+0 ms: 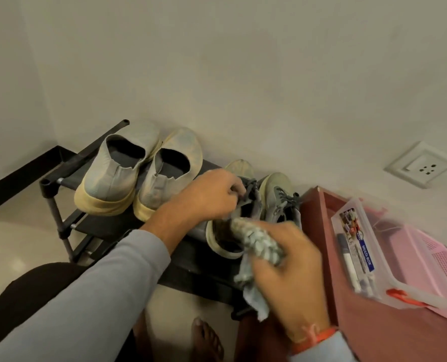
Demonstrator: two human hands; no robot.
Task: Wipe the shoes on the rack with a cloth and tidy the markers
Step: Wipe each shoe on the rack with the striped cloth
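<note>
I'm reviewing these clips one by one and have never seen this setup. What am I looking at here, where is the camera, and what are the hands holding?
There is no machine: a person wears one camera on the head, looking down at their own hands. The left hand grips a grey lace-up shoe on a black rack. The fingers of the right hand hold a patterned cloth at that shoe's opening. Its partner and a pair of pale slip-on shoes also sit on the rack. On the right, a clear box of markers lies beside a pink basket on a reddish surface.
</note>
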